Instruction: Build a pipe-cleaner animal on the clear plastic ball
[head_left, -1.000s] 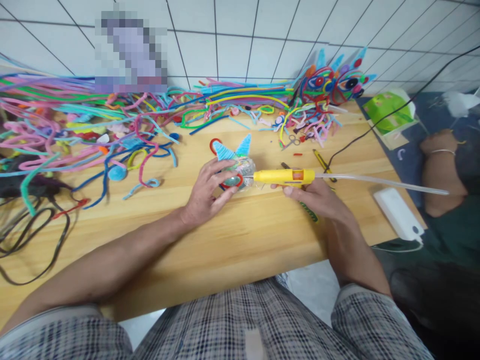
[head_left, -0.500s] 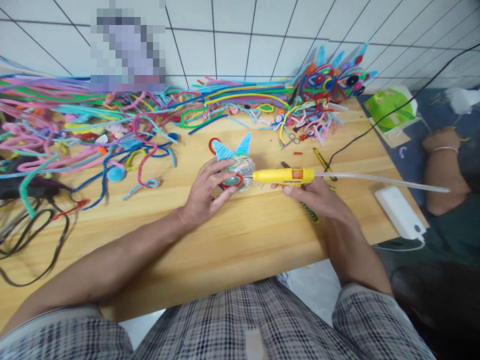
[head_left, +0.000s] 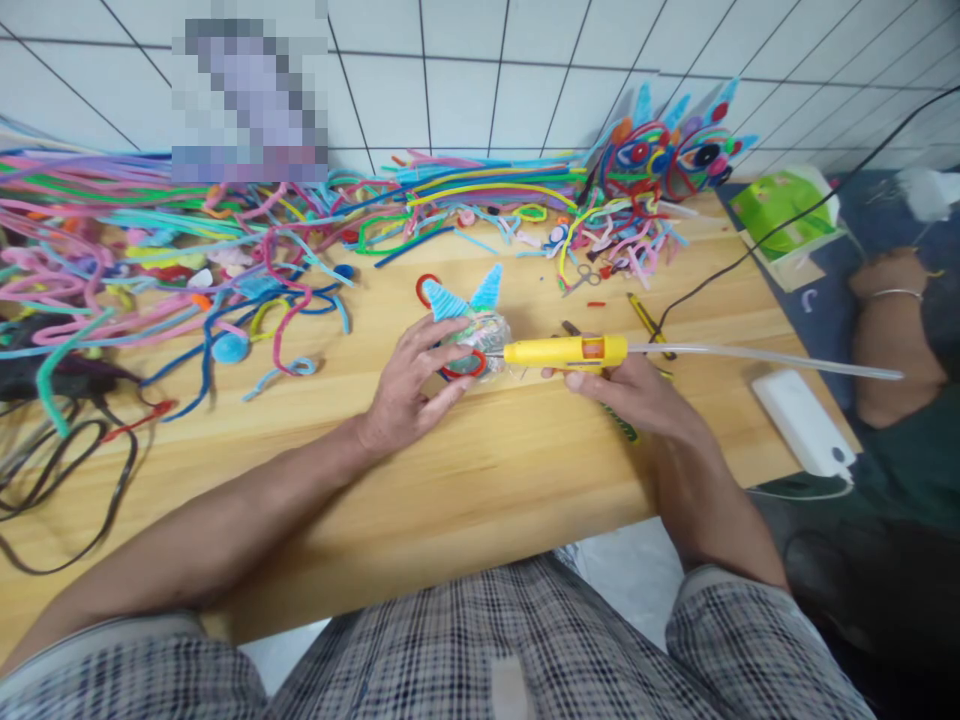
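Observation:
My left hand [head_left: 420, 385] is closed on a small craft figure [head_left: 489, 330] with a clear, shiny body and two blue fuzzy spikes [head_left: 448, 302] standing up from it. A red ring [head_left: 466, 364] sits by my fingertips, and a second red ring [head_left: 427, 289] shows behind the spikes. In my right hand [head_left: 637, 395] is a yellow hot glue gun [head_left: 564, 352], its nozzle pointing left at the red ring near my left fingers. Whether the tip touches the ring I cannot tell. A long clear glue stick [head_left: 765, 358] sticks out of the gun's back end.
Pipe cleaners [head_left: 480, 195] in many colours line the wall side. Finished colourful figures [head_left: 667, 155] stand at the back right. Small scissors [head_left: 585, 278], a yellow-black cutter [head_left: 646, 320] and a white power bank [head_left: 804, 425] lie on the table [head_left: 480, 500]. Another person's arm [head_left: 896, 350] is at right.
Almost nothing differs. The glue gun has shifted very slightly left toward the red ring, and the view has moved a touch.

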